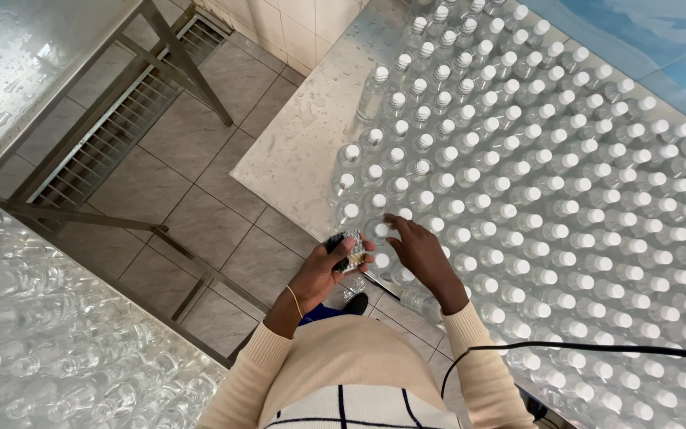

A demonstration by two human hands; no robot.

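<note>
cream sleeves frame the bottom of the view, both forearms reaching forward and up from the torso. left hand [329, 266] is bent at the wrist, its grip closed around a small stack of flat labels [346, 249] with the thumb lying across the top. right hand [422, 248] sits just right of it, palm down, fingers [395, 223] spread and curved, tips touching a white bottle cap [378, 229] at the near edge of the bench [295, 151]; that grip is apart, not clamped. rows of capped clear bottles [549, 206] spread beyond and right of it
</note>
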